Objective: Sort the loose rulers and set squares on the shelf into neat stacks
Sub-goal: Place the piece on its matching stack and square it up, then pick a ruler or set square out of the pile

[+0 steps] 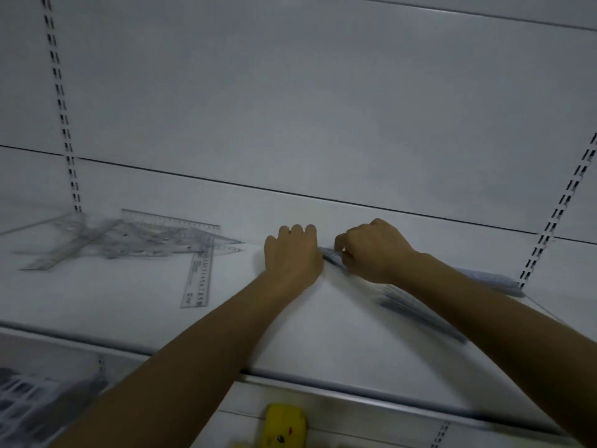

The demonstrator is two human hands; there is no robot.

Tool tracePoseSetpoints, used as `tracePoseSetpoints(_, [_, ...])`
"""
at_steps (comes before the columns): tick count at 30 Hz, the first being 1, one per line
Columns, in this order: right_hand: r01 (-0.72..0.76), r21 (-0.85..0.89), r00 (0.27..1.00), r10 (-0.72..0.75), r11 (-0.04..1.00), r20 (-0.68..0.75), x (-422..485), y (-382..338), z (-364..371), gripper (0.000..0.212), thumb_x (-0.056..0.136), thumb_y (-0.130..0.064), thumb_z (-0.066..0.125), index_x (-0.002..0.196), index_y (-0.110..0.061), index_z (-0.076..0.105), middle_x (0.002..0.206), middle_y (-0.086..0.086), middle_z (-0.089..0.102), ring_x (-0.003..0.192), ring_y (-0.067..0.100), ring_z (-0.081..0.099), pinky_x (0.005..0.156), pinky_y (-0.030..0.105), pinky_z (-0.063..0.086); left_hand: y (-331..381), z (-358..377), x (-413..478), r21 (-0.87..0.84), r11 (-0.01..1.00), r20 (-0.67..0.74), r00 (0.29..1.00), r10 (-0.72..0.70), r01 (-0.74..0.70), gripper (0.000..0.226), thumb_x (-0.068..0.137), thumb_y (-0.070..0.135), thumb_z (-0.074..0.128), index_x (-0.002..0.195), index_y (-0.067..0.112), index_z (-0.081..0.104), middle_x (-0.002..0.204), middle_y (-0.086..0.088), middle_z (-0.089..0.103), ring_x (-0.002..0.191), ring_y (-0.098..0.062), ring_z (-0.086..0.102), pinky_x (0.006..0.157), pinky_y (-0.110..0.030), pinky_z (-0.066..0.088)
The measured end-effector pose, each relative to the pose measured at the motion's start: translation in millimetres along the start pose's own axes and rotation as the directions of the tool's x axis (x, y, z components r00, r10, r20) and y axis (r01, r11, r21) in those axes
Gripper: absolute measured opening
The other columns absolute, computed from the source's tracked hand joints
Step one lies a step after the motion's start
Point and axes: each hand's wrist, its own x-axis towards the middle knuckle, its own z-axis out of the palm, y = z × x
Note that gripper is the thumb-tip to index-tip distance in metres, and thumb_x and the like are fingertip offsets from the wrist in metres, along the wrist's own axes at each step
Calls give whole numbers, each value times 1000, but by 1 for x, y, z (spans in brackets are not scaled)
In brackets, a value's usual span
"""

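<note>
Now, right hand [371, 250] pinching end of ruler stack [413, 305], we butt curled left hand [292, 253] (hold unclear) vs it, squaring edges.

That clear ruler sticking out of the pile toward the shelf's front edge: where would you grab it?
Probably its near end, coming from the front. The ruler lies flat on the shelf, so pinch its long edges there; its far end meets the loose pile, where fingers could disturb others.

The white metal shelf [129, 318] carries a loose heap of clear plastic rulers and set squares [129, 240] far left and a tidy clear plastic stack [420, 313] right.
</note>
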Motion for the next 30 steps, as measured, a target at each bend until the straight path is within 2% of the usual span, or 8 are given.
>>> tracePoseSetpoints(6, [-29, 160, 993, 10, 987, 118, 9, -64, -34, 34, 95, -47, 42, 113, -25, 62, 107, 0, 66, 94, 19, 61, 80, 30, 48, -68, -47, 12, 233, 958, 86, 985, 149, -166, 40, 97, 37, 40, 129, 15, 43, 130, -9, 49, 120, -28, 43, 94, -40, 35])
tracePoseSetpoints(10, [15, 263, 986, -58, 965, 154, 27, -132, -40, 54, 90, -64, 35, 124, -28, 55, 122, -2, 60, 108, 19, 56, 86, 32, 42, -159, -65, 11, 326, 935, 166, 982, 88, -139, 48, 96, 45, 36, 135, 17, 39, 138, -9, 43, 125, -28, 38, 98, -43, 33])
tracePoseSetpoints(13, [-15, 260, 989, -24, 965, 148, 39, -175, -37, 59, 88, -70, 31, 105, -21, 59, 104, 0, 62, 89, 19, 56, 73, 32, 40, -225, -69, 6, 269, 963, 286, 957, -44, -36, 68, 90, 66, 30, 143, 25, 29, 153, -7, 25, 138, -30, 24, 109, -51, 21])
tracePoseSetpoints(15, [-73, 238, 992, 45, 969, 120, 50, -190, -36, 53, 90, -66, 31, 93, -19, 54, 96, 1, 60, 83, 20, 54, 70, 31, 35, -260, -69, 2, 182, 983, 445, 889, -109, 29, 92, 72, 87, 22, 148, 34, 15, 159, -1, 6, 144, -30, 8, 110, -60, 6])
tracePoseSetpoints(18, [-199, 249, 974, 163, 948, 156, 71, -199, -34, 42, 92, -57, 38, 101, -20, 57, 104, 0, 63, 92, 20, 59, 72, 31, 39, -293, -60, -3, 48, 999, 613, 790, -14, -19, 127, 42, 103, 16, 149, 36, 8, 159, 0, 2, 145, -28, 6, 112, -57, 3])
tracePoseSetpoints(21, [-320, 218, 940, 280, 922, 192, 92, -203, -30, 39, 92, -52, 42, 108, -21, 57, 105, 0, 64, 90, 19, 60, 70, 28, 40, -299, -52, -6, -15, 997, 572, 817, 68, -73, 106, 58, 96, 27, 147, 41, 13, 158, 3, 12, 144, -29, 13, 114, -56, 9])
tracePoseSetpoints(25, [-423, 211, 904, 394, 881, 168, 108, -217, -21, 45, 90, -61, 41, 92, -19, 57, 93, 0, 61, 83, 18, 55, 72, 29, 38, -298, -46, -11, -127, 967, 397, 882, 255, -222, 91, 62, 87, 27, 140, 42, 35, 149, 4, 37, 135, -27, 34, 112, -49, 23])
tracePoseSetpoints(30, [-531, 456, 841, 508, 715, 183, 97, -221, -9, 43, 83, -57, 56, 107, -23, 65, 105, -3, 61, 96, 17, 57, 76, 29, 43, -305, -44, -15, -257, 939, 331, 893, 306, -227, 89, 59, 87, 32, 134, 41, 44, 141, 8, 46, 127, -19, 43, 108, -46, 30])
